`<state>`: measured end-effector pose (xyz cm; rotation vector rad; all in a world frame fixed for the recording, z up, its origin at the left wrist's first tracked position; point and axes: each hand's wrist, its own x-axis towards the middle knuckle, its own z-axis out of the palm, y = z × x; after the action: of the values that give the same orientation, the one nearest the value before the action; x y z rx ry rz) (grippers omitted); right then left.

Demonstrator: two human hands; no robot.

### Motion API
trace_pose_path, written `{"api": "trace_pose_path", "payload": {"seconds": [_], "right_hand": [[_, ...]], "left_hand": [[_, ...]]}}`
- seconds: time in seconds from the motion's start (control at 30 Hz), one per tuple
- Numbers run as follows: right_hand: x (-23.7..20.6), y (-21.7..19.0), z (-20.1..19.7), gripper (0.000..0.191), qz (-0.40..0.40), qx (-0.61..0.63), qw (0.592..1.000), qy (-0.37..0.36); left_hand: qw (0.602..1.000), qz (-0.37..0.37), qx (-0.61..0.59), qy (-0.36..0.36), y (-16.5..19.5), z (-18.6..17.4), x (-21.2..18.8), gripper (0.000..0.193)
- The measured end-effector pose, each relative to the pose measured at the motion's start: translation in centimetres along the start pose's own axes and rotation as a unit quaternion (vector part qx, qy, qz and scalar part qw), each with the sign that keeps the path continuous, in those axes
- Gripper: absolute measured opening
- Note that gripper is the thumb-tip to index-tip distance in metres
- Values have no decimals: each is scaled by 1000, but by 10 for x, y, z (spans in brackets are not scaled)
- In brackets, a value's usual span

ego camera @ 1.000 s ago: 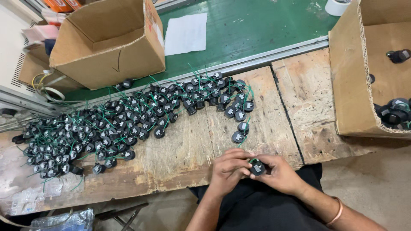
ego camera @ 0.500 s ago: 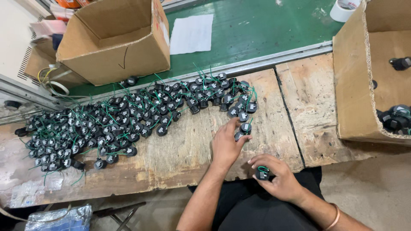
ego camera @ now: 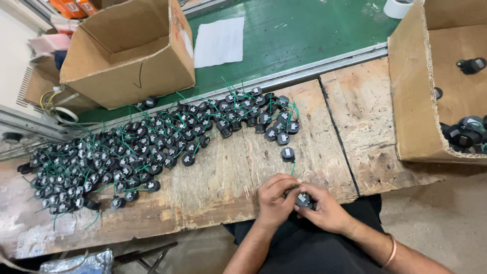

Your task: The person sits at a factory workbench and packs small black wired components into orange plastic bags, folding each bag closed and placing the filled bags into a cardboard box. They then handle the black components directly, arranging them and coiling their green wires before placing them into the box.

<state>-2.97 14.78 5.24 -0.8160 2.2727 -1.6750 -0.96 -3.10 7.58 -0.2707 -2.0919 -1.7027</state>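
Note:
My left hand (ego camera: 274, 200) and my right hand (ego camera: 324, 209) meet at the near edge of the worn wooden bench (ego camera: 228, 177). Between their fingers sits a small round black part (ego camera: 304, 201) with a green wire. Both hands grip it, the right cupping it from below. One loose black part (ego camera: 288, 153) lies on the bench just beyond my hands. A long heap of several similar black parts with green wires (ego camera: 147, 147) stretches across the bench to the left.
An open cardboard box (ego camera: 127, 56) stands on the green belt (ego camera: 304, 35) at the back left, beside a white sheet (ego camera: 219, 42). A second cardboard box (ego camera: 416, 101) at the right holds black parts. A tape roll (ego camera: 396, 7) lies at the far right.
My left hand reached out to the end of the heap half a second ago and has come back to the right hand. Both now hold a part together.

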Motion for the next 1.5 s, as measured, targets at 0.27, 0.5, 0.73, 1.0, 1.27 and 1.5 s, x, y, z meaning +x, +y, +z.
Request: {"api": "trace_pose_path", "payload": {"seconds": [0.27, 0.5, 0.73, 1.0, 1.27, 1.5], "right_hand": [[-4, -5, -15, 34, 14, 23, 999, 22], [1, -22, -10, 31, -31, -6, 999, 17], [-5, -19, -13, 41, 4, 105, 994, 1], [-7, -16, -26, 23, 55, 103, 993, -5], [6, -13, -11, 46, 0, 42, 998, -56], [-5, -9, -18, 28, 11, 67, 998, -16]], "left_hand": [[976, -96, -149, -128, -6, -15, -6, 21], [955, -137, -259, -41, -26, 2, -2, 30], [969, 97, 228, -5, -27, -20, 100, 44], [957, 30, 283, 55, -18, -53, 74, 22], [992, 112, 26, -58, 12, -18, 13, 21], [985, 119, -49, -111, 11, -18, 9, 23]]}}
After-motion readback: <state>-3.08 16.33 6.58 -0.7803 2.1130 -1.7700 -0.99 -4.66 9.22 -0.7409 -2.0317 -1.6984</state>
